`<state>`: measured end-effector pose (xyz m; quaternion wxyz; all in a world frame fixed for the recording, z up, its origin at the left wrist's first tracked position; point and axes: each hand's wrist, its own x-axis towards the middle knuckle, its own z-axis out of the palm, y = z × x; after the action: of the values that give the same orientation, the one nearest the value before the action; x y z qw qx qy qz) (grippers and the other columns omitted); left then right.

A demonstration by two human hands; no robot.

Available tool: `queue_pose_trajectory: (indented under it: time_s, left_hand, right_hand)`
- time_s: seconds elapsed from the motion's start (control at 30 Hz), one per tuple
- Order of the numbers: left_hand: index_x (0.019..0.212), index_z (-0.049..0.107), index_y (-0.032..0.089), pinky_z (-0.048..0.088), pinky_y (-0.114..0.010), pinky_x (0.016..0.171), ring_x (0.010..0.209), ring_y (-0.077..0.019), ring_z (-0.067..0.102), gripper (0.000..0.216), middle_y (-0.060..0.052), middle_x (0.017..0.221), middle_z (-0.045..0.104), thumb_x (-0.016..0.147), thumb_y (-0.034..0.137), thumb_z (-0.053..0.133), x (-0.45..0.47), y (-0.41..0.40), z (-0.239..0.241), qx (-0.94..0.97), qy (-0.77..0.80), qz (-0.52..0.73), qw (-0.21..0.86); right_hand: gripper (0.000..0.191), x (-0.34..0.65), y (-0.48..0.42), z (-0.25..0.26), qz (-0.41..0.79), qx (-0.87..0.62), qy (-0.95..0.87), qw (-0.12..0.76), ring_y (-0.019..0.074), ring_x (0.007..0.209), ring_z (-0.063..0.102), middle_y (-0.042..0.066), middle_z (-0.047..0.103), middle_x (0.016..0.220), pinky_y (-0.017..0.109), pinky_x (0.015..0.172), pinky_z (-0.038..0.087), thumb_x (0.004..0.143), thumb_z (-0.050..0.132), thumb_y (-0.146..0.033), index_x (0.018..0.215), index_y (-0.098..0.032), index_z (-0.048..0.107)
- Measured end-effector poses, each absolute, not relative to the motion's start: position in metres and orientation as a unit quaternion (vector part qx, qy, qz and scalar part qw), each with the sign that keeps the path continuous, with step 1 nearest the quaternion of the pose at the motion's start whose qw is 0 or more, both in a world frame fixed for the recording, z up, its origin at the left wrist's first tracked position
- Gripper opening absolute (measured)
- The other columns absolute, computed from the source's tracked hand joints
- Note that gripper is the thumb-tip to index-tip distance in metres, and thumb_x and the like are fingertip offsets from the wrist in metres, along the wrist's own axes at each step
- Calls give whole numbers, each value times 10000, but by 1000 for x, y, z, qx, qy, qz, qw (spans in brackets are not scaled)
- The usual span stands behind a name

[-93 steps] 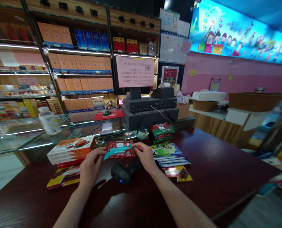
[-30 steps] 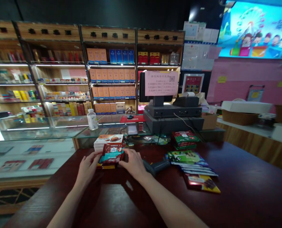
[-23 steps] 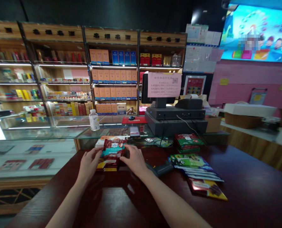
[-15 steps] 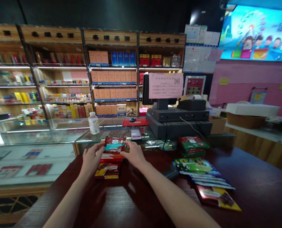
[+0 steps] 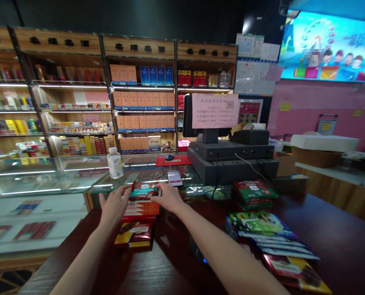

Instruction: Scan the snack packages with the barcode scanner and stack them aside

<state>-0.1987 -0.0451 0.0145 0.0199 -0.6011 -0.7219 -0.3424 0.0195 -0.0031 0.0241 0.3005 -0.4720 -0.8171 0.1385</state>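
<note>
My left hand (image 5: 114, 207) and my right hand (image 5: 169, 197) grip the two ends of a red-and-teal snack packet (image 5: 144, 191), thumbs and fingers closed on its edges. It lies nearly flat at the far end of a row of packets on the dark counter. Just nearer to me are orange-and-red packets (image 5: 141, 207), overlapping one another. Closest to me in that row sits a small pile of maroon-and-yellow chocolate packets (image 5: 135, 232). Whether the held packet rests on something is hidden. A dark handheld device (image 5: 197, 250) with a blue light is partly covered by my right forearm.
Red-and-green packets (image 5: 254, 192) are piled at right, with fanned green-and-blue packets (image 5: 259, 223) and yellow-and-red packets (image 5: 295, 272) nearer. A white bottle (image 5: 115, 164) stands on the glass case. Behind are a cash register (image 5: 231, 157) and a computer mouse (image 5: 169, 157).
The snack packet has tipped flatter between my hands, and more of the orange-and-red packets shows. My view has shifted slightly, bringing the counter things lower in the picture.
</note>
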Motion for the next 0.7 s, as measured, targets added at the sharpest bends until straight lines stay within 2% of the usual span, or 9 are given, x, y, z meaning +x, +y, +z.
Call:
queue_pose_trajectory:
  time_s: [0.17, 0.37, 0.57, 0.7]
  left_hand:
    - [1111, 687, 280, 80, -655, 1136, 1139, -327, 619, 420, -81, 1138, 740, 943, 452, 342, -191, -48, 13, -586, -723, -362, 49]
    - [1099, 688, 274, 93, -630, 1148, 1117, -309, 629, 412, -82, 1049, 759, 937, 467, 361, -185, -55, 15, -587, -705, -392, 66]
    - [1112, 664, 285, 33, -616, 1178, 1139, -273, 632, 369, -45, 1101, 750, 941, 456, 385, -161, -69, 14, -620, -668, -407, 61]
    - [1108, 659, 295, 40, -586, 1193, 1159, -248, 628, 343, -25, 1099, 753, 948, 415, 381, -134, -75, 8, -641, -646, -410, 61]
  right_hand:
    - [468, 20, -3, 25, 139, -469, -822, 292, 288, 1163, 611, 79, 708, 1183, 409, 942, 424, 782, 684, -453, 1208, -261, 656]
    - [468, 24, -2, 25, 143, -445, -823, 323, 269, 1184, 599, 74, 696, 1227, 394, 977, 421, 771, 716, -428, 1201, -252, 657]
    - [471, 58, -17, 30, 156, -421, -813, 370, 258, 1151, 622, 80, 703, 1201, 393, 988, 438, 773, 744, -383, 1205, -217, 653]
    - [459, 89, -29, 32, 167, -433, -802, 377, 252, 1153, 627, 80, 690, 1224, 393, 983, 452, 767, 761, -349, 1196, -226, 657]
